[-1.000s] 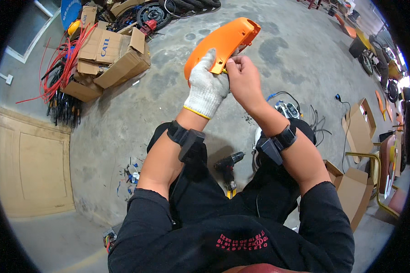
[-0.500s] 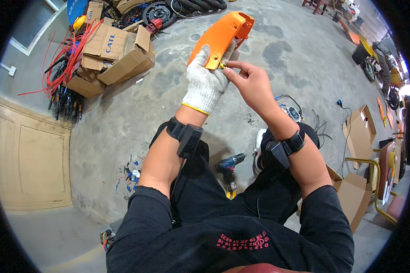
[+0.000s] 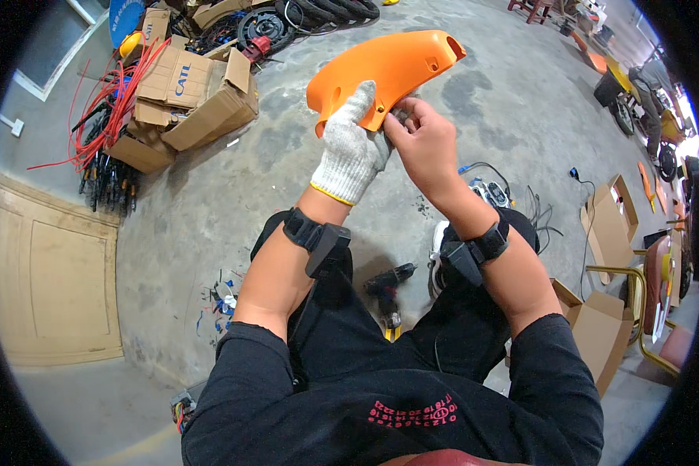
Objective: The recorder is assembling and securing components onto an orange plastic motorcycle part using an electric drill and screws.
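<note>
An orange curved plastic cover (image 3: 388, 66), shaped like a mudguard or body panel, is held up in front of me over the floor. My left hand (image 3: 345, 151), in a white knit glove with a yellow cuff, grips its lower edge, thumb along the outer face. My bare right hand (image 3: 426, 141) is closed at the cover's lower corner, thumb and index finger pinched at the edge. A small dark fitting (image 3: 381, 109) sits at a hole there. Whatever the right fingertips may hold is hidden.
A cordless drill (image 3: 389, 291) stands on the floor between my feet. Cardboard boxes (image 3: 202, 101) and red cable (image 3: 128, 93) are piled at the far left, near tyres (image 3: 334, 9). Open cartons (image 3: 610, 221) and a chair (image 3: 652, 287) are on the right. Small scraps (image 3: 225, 301) lie left.
The orange cover has swung from upright to nearly level, its far end moving right and its outer face turning toward me. My right hand stays at its corner, slightly further right.
</note>
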The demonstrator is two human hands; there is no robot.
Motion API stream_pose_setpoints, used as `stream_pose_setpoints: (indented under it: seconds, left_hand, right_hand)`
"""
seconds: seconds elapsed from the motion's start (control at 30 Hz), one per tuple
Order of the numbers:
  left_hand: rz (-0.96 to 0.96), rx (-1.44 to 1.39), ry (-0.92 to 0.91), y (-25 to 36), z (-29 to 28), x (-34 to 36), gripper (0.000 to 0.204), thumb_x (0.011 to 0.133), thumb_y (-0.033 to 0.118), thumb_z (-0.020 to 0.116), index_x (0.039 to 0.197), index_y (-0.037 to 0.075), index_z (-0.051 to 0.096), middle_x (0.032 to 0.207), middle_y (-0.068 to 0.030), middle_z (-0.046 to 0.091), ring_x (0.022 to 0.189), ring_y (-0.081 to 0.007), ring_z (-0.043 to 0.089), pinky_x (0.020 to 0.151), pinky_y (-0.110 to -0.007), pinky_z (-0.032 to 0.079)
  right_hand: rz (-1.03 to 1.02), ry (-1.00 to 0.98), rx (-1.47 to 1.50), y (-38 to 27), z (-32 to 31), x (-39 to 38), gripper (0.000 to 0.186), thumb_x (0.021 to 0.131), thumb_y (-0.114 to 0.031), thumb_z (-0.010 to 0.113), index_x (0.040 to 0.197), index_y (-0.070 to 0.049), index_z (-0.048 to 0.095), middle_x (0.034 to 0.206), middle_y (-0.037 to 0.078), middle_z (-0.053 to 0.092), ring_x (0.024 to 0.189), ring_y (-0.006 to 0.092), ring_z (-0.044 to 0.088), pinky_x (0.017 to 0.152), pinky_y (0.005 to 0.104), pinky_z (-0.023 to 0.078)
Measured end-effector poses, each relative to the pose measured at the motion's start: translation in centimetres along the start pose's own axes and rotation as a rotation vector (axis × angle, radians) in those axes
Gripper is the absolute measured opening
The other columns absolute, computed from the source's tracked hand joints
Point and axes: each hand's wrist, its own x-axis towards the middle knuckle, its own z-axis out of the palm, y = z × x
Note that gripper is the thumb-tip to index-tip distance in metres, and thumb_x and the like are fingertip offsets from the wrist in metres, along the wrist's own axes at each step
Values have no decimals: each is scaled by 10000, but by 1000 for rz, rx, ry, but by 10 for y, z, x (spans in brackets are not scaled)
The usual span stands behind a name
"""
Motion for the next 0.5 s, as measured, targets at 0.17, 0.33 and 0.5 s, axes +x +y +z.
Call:
stream_pose_setpoints:
  seconds: [0.17, 0.33, 0.5]
  left_hand:
    - [-17, -63, 62, 2, 0, -3, 375, 1013, 187, 509, 1327, -15, 473, 1243, -184, 610, 1115, -322, 622, 956, -467, 520]
    - [-15, -92, 86, 5, 4, -6, 325, 1001, 151, 532, 1284, -8, 507, 1195, -165, 632, 1076, -298, 643, 923, -438, 542]
    - [-33, -142, 72, 5, 5, -5, 344, 1005, 168, 528, 1303, -2, 503, 1216, -175, 626, 1090, -310, 638, 904, -466, 545]
  right_hand:
    - [0, -48, -3, 2, -5, 0, 279, 827, -155, 731, 1033, 20, 664, 609, 65, 523, 549, 111, 466, 543, 292, 429]
    - [41, -112, 62, -3, -9, 0, 260, 840, -123, 728, 1046, 22, 665, 607, 12, 475, 566, 62, 410, 532, 254, 400]
    - [103, -69, 141, -6, -6, -2, 250, 856, -115, 734, 1030, 49, 664, 639, -37, 508, 591, 33, 416, 532, 217, 397]
